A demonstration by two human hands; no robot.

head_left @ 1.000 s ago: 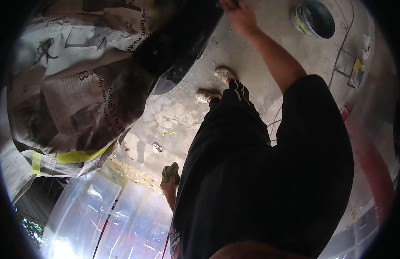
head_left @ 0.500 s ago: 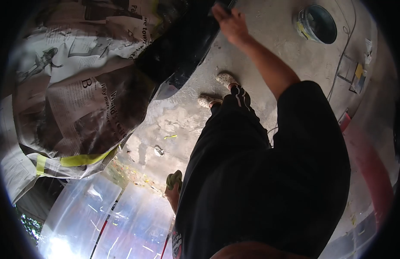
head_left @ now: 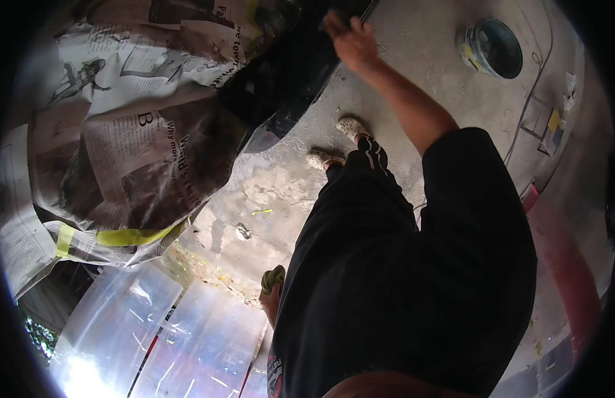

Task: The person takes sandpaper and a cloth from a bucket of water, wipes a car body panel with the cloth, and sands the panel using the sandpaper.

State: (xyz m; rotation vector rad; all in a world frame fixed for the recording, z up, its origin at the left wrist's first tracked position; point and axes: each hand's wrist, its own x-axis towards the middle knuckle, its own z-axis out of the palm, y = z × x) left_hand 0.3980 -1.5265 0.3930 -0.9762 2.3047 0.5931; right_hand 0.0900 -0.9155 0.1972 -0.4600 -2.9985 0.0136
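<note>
My right hand [head_left: 352,44] is at the top of the view, at the edge of a glossy black panel [head_left: 281,76]. Its fingers are bent over something small and dark, too blurred to name. Beside my left thigh, lower down, my left hand [head_left: 270,300] grips a crumpled green cloth [head_left: 273,277]. Printed newspaper [head_left: 132,142] covers a large rounded form on the left, next to the black panel. Yellow tape [head_left: 135,237] runs along the newspaper's lower edge.
A dark bucket [head_left: 496,48] stands at the upper right, near a cable and a small frame [head_left: 537,119]. A crumpled whitish wad [head_left: 242,231] lies on the concrete floor [head_left: 274,179]. Translucent sheeting [head_left: 201,331] hangs at the lower left, and something red [head_left: 566,272] curves at the right.
My right hand has moved down slightly along the panel's edge. My left hand still holds the green cloth. The view has shifted a little, so the bucket and newspaper appear lower or farther right.
</note>
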